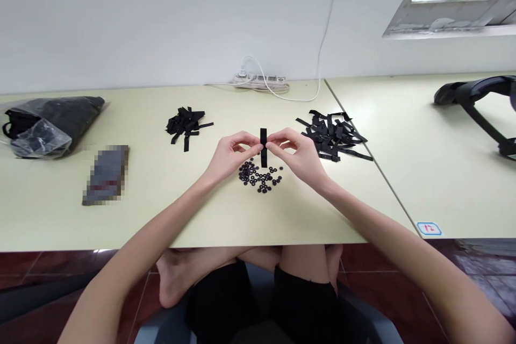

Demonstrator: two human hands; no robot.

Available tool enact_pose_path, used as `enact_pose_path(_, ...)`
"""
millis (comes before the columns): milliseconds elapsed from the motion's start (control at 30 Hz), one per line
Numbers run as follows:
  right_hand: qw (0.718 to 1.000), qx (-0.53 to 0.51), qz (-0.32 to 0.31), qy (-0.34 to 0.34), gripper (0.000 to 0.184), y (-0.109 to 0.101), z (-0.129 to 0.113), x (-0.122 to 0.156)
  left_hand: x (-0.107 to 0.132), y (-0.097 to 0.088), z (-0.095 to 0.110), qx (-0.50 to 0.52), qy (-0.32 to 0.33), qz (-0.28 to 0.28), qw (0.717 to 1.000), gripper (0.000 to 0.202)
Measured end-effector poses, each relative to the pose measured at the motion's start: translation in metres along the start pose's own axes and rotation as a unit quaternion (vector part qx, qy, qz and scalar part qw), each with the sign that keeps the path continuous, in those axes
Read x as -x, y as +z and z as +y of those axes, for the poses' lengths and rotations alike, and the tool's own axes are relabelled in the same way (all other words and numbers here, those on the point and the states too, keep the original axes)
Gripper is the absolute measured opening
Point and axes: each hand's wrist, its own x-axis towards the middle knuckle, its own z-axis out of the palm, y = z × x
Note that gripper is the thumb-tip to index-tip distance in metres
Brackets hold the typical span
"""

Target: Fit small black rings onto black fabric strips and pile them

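Observation:
My left hand [231, 153] and my right hand [296, 153] meet above the middle of the pale table [258, 209]. Both pinch a short black strip [263, 148], held upright between the fingertips. Just below the hands lies a scatter of several small black rings [260, 174]. A heap of black strips [332, 134] sits to the right of my right hand. A smaller heap of black strips [186, 124] lies to the left, further back.
A plastic bag with dark contents [48, 123] lies at the far left, a blurred dark flat object [107, 174] beside it. A white power strip [262, 80] with cable sits by the wall. A second table [435, 161] on the right carries a black device [479, 102].

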Motion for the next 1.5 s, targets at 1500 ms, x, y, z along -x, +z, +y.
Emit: enact_pose_path(1500, 0.987, 0.057, 0.012, -0.149, 0.007, 0.005, 0.01, 0.002, 0.001, 0.0, 0.001, 0.024, -0.047, -0.012, 0.999, 0.039)
